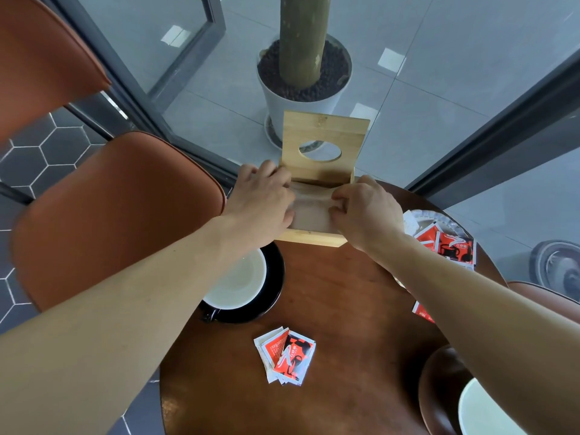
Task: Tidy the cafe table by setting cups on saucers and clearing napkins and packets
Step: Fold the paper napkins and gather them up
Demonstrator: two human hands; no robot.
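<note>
Your left hand [263, 199] and your right hand [365, 208] are both at the wooden napkin box [323, 142], whose lid with a round hole stands open behind them. Between your hands lies a stack of brown napkins [312, 211] inside the box. Your left hand's fingers curl over the left edge of the napkins and press them. Your right hand's fingers are bent and pinch the right edge. Just below your left wrist, a white cup [238, 284] sits on a black saucer [276, 277]. Nearer to you than both hands, a small pile of red packets [287, 356] lies on the round brown surface [345, 309]. Just right of your right hand, more red packets [448, 246] rest on a white paper doily [420, 215].
</note>
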